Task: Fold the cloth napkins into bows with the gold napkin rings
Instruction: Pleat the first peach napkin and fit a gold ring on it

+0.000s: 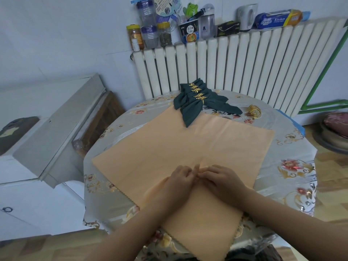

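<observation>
A large peach cloth napkin (188,146) lies spread flat over the round table (293,178). My left hand (178,180) and my right hand (220,180) meet near its middle, close to me, and their fingertips pinch a small raised fold of the peach cloth. At the table's far side lie several dark green napkins (190,108) folded into bows, each cinched by a gold leaf-shaped ring (197,91). A pile of gold wire napkin rings (254,110) sits to their right on the tablecloth.
A white radiator (235,65) stands behind the table, its top lined with jars, bottles and boxes. A white cabinet (47,129) is at the left. A stool with a cushion (335,132) is at the right edge.
</observation>
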